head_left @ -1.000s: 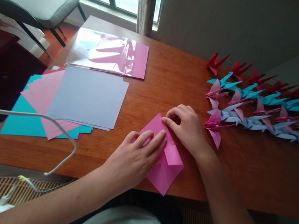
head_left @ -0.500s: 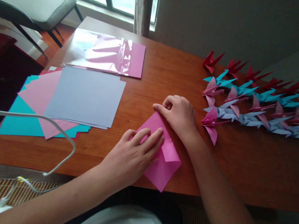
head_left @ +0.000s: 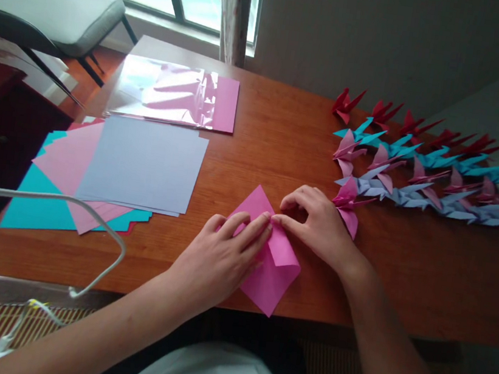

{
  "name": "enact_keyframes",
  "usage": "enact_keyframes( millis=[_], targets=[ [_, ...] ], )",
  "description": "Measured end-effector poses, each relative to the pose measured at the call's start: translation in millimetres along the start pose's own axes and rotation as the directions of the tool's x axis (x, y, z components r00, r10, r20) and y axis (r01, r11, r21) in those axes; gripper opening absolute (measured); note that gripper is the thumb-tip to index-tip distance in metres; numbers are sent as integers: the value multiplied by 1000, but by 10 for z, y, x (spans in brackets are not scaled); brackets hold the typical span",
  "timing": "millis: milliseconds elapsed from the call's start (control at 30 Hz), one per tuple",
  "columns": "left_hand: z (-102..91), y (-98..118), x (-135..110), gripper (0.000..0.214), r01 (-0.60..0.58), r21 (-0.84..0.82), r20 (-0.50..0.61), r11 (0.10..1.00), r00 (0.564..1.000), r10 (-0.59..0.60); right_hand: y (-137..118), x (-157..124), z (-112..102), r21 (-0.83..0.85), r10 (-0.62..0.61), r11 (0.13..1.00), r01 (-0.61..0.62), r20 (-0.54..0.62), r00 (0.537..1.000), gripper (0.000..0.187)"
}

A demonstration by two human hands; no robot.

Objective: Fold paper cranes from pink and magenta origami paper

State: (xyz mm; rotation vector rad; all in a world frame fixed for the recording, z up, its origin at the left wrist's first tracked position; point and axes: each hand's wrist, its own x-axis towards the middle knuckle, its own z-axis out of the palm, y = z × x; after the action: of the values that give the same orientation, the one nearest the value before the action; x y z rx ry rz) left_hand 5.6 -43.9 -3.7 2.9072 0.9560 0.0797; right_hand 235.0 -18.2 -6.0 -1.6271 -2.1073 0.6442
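Note:
A partly folded sheet of bright pink origami paper (head_left: 280,283) lies on the wooden table in front of me, one corner pointing away. My left hand (head_left: 226,257) rests on its left side, fingers stretched and slightly bent, pressing the paper down without gripping it. At the top of the folded flap, the thumb of my right hand (head_left: 318,227) touches the paper close to my left fingertips. The right index finger is curved and apart from the thumb. Just behind my right hand stands a bright pink paper crane (head_left: 347,201), partly covered by that hand.
Rows of red cranes (head_left: 347,106), turquoise cranes (head_left: 402,147), light pink cranes (head_left: 348,153) and pale blue cranes (head_left: 407,197) line the right. Pale blue sheets (head_left: 146,167) overlap pink and turquoise sheets (head_left: 30,207). Behind is a clear packet (head_left: 165,93). A white cable (head_left: 109,227) crosses the left edge.
My right hand has moved from the paper's far corner toward me and right, its thumb now at the folded flap. My left hand stays in place on the paper.

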Motion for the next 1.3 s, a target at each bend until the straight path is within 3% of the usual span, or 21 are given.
enact_keyframes(
  millis=[400, 767, 1000, 1167, 1300],
  targets=[
    [37, -10, -10, 47, 52, 20, -36, 998, 998, -51, -37, 227, 68, -67, 88, 994, -88, -13, 996, 29],
    [53, -16, -27, 45, 60, 9, -50, 998, 997, -60, -22, 360, 50, -2, 96, 995, -96, 16, 995, 17],
    [48, -1, -30, 44, 73, -18, -67, 997, 995, -74, -127, 657, 164, -94, 125, 987, -131, -64, 990, 22],
    [41, -1, -33, 45, 77, -44, -56, 996, 995, -80, -135, 848, 217, -106, 107, 988, -115, -77, 991, 25],
    [41, 8, -27, 45, 89, -59, -54, 994, 994, -93, -79, 822, 198, -75, 45, 996, -53, -95, 994, 24]
  ],
)
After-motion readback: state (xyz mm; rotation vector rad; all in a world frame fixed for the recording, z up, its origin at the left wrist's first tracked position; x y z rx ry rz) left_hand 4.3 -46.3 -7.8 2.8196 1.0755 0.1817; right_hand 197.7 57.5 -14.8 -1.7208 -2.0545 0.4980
